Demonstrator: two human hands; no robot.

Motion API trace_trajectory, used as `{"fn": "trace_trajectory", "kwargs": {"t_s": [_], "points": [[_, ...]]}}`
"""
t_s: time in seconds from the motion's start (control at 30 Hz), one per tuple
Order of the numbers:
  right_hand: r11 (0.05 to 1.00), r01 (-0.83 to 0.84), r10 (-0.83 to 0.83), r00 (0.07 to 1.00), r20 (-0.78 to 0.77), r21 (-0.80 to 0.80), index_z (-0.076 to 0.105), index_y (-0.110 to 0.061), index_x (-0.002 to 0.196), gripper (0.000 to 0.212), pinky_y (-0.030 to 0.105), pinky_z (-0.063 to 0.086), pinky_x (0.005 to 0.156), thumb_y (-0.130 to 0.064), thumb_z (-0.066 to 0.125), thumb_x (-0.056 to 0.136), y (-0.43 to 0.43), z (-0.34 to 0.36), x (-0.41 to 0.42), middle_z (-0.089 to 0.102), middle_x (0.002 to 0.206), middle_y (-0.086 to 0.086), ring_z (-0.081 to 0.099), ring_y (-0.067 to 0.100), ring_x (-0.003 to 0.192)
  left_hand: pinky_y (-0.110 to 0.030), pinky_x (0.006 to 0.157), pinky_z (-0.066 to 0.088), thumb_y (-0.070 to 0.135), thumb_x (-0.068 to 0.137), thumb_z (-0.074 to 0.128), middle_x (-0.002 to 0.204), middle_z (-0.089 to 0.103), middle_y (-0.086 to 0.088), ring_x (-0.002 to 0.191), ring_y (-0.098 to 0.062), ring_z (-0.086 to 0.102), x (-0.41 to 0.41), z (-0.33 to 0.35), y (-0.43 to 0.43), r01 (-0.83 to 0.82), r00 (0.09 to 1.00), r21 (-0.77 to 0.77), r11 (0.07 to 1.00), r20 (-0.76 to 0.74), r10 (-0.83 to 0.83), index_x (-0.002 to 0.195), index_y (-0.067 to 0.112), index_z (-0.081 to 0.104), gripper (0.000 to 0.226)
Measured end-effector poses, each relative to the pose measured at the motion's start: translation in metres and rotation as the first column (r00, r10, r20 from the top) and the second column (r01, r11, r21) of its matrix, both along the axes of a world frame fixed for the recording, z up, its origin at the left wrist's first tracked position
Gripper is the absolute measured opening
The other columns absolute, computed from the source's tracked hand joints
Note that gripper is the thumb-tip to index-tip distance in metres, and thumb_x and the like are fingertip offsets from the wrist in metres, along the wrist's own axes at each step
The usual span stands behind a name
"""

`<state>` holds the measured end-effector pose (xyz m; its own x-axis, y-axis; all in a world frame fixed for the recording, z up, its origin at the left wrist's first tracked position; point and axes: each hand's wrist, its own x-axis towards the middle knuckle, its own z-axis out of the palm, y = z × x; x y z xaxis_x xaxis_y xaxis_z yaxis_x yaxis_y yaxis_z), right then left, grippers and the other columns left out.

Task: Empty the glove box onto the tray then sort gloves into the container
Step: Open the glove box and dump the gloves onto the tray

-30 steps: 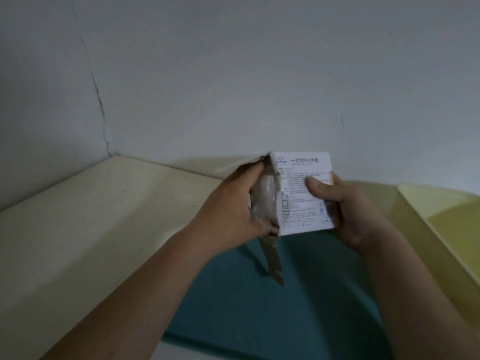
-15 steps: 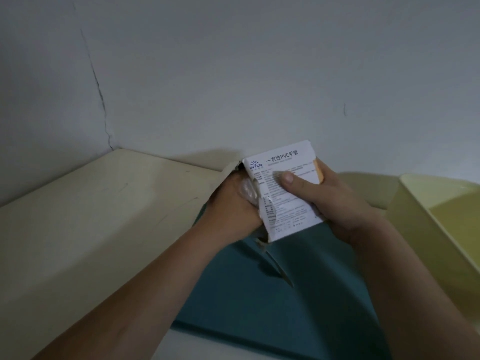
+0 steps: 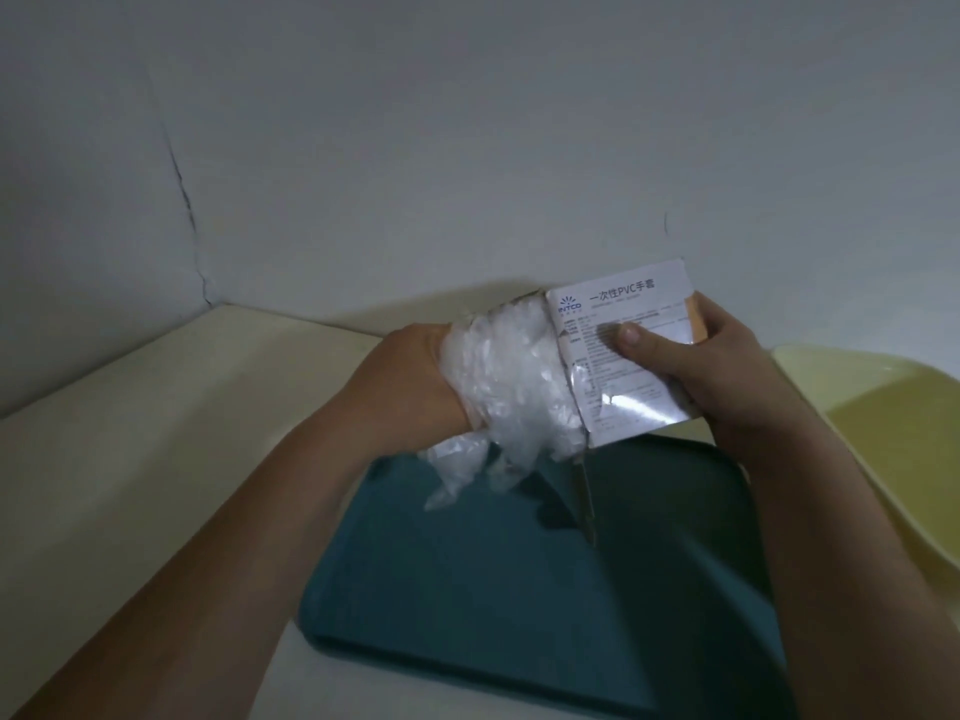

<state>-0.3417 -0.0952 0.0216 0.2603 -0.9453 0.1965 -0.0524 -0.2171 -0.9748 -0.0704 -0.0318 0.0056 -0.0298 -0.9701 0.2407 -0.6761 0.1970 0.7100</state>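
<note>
My right hand [image 3: 727, 366] grips a white glove box [image 3: 623, 350] with printed text, thumb across its face, held above the far edge of a teal tray [image 3: 519, 589]. My left hand [image 3: 410, 376] grips a thick wad of clear plastic gloves [image 3: 509, 387] sticking out of the box's open left end. Some glove ends dangle below the wad over the tray. A torn cardboard flap hangs down from the box. My left fingers are hidden inside the wad.
A pale yellow container [image 3: 893, 423] stands to the right of the tray, partly behind my right forearm. Tray and container rest on a cream table [image 3: 156, 459] pushed into a corner of grey walls.
My left hand has drawn a wad of clear gloves leftward out of the box. The box has shifted a little right, and the view has tilted down onto the tray.
</note>
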Motion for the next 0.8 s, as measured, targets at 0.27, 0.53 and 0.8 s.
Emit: {"fn": "trace_trajectory", "kwargs": {"t_s": [0.27, 0.53, 0.8], "points": [[0.989, 0.126, -0.129, 0.991, -0.024, -0.079, 0.069, -0.025, 0.117, 0.045, 0.033, 0.063, 0.064, -0.031, 0.088, 0.076, 0.007, 0.007, -0.007, 0.079, 0.106, -0.002, 0.079, 0.021, 0.090, -0.036, 0.079, 0.056, 0.039, 0.059, 0.090, 0.100, 0.060, 0.004, 0.092, -0.017, 0.059, 0.017, 0.011, 0.005, -0.102, 0.933, 0.157, 0.982, 0.357, 0.040, 0.078, 0.038, 0.050, 0.045], [0.932, 0.342, -0.299, 0.912, 0.280, -0.120, 0.061, -0.020, 0.128, 0.062, 0.037, 0.064, 0.079, -0.029, 0.092, 0.075, 0.017, 0.015, 0.017, 0.078, 0.112, -0.006, 0.076, 0.015, 0.099, -0.028, 0.074, 0.053, 0.055, 0.057, 0.079, 0.095, 0.062, 0.007, 0.087, -0.013, 0.062, 0.002, -0.014, -0.002, -0.006, 0.916, 0.307, 0.952, 0.384, -0.119, 0.086, 0.031, 0.065, 0.040], [0.944, 0.324, -0.245, 0.818, 0.521, -0.065, 0.051, -0.015, 0.138, 0.066, 0.048, 0.061, 0.090, -0.043, 0.081, 0.086, 0.031, 0.037, 0.030, 0.074, 0.124, 0.003, 0.074, 0.022, 0.109, -0.029, 0.073, 0.056, 0.062, 0.050, 0.070, 0.086, 0.061, 0.012, 0.081, -0.017, 0.064, -0.038, -0.024, 0.001, -0.006, 0.897, 0.242, 0.970, 0.429, -0.102, 0.076, 0.040, 0.052, 0.039]]}}
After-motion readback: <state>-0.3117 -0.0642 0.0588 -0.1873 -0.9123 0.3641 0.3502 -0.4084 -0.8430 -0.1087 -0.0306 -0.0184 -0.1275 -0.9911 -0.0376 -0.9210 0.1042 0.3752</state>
